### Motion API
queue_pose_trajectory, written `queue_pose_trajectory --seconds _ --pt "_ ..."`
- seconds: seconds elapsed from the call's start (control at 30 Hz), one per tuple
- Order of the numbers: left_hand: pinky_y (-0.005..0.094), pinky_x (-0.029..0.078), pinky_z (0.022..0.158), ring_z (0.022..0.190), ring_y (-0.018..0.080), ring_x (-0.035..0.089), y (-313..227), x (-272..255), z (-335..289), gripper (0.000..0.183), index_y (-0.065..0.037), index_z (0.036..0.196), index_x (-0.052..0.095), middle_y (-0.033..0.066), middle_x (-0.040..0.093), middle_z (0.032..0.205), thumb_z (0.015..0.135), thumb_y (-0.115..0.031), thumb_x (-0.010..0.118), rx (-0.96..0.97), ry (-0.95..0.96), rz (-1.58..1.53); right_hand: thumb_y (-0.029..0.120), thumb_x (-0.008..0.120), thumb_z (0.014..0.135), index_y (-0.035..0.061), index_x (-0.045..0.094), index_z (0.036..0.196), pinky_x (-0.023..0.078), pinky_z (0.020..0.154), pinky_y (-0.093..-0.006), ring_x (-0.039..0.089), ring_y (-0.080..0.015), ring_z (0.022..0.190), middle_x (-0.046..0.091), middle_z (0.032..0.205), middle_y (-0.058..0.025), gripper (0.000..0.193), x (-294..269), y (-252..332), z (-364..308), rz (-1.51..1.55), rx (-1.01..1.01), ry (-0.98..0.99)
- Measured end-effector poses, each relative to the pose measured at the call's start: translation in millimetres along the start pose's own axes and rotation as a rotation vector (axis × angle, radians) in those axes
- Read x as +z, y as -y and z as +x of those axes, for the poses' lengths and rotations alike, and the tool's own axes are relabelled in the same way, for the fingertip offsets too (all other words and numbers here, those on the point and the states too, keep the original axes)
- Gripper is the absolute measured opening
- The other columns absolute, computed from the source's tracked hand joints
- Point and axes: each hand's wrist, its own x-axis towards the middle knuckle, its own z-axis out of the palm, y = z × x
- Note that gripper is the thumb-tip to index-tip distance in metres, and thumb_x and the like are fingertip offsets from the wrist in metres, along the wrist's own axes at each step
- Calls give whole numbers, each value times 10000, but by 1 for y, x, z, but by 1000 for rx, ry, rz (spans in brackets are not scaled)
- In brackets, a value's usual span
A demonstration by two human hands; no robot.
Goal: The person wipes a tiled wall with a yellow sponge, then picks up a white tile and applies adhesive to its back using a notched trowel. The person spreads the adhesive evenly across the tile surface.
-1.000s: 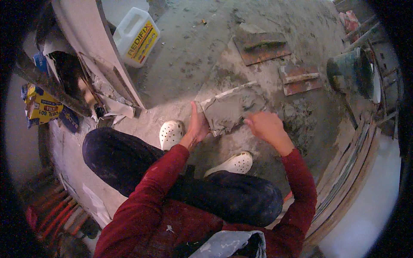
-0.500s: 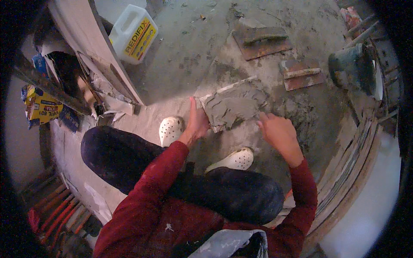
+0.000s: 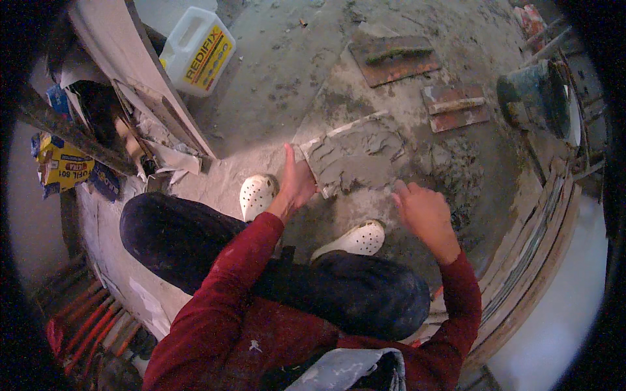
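Observation:
A flat board or tile [image 3: 355,127] with a pale edge lies in front of my feet. Thick grey mortar [image 3: 358,156] covers its top in rough ridges. At the near left edge, my left hand [image 3: 297,182] grips it, thumb up along the side and fingers partly hidden. Beside the near right corner is my right hand [image 3: 424,212], its fingers curled in. Whatever they hold, if anything, cannot be made out. More wet mortar [image 3: 460,173] is spread on the floor to the right.
Two plastering trowels, one larger [image 3: 394,62] and one smaller [image 3: 456,107], lie beyond the board. A dark bucket [image 3: 531,101] stands at right, near stacked long strips [image 3: 528,260]. A white jug [image 3: 199,55] stands far left by a leaning panel [image 3: 153,72]. My white clogs [image 3: 352,241] are close by.
My right hand has shifted slightly toward me, off the board's near right side. The mortar's near edge looks reshaped. My left hand keeps its grip.

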Motion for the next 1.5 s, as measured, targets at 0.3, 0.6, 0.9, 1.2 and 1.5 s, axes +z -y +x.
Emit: queue_pose_trajectory --seconds 0.3,0.6,0.9,1.2,1.5 --pt "478 264 1106 1354 320 351 3 -5 3 1083 -39 1471 277 138 345 1493 779 -866 168 16 46 -75 289 516 931 36 622 942 486 617 -443 630 -343 686 641 756 -159 275 50 -7 -13 495 -61 62" --pt "453 264 1114 1363 315 341 6 -4 1 1097 -37 1479 249 140 319 1507 770 -872 188 -17 72 -92 274 508 928 -8 596 842 451 608 -389 579 -271 659 594 708 -148 308 122 25 -32 1064 68 128" --pt "514 215 1117 1392 330 285 5 8 -2 1067 -38 1486 227 141 276 1529 792 -849 223 9 107 -102 340 522 922 140 605 1157 531 668 -464 654 -353 800 668 922 -155 319 107 25 -56 326 216 -72" --pt "527 244 1106 1366 335 332 5 6 0 1047 -55 1472 279 127 332 1504 790 -848 241 -4 23 -55 359 496 936 130 614 1102 529 651 -454 654 -333 771 649 913 -125 306 90 8 -33 228 236 -145" --pt "474 200 1139 1389 330 285 5 12 -2 1049 -7 1477 226 147 281 1523 817 -823 234 12 48 -97 327 497 939 110 591 1063 520 641 -461 653 -323 765 630 847 -108 268 60 -85 -10 20 337 -96"
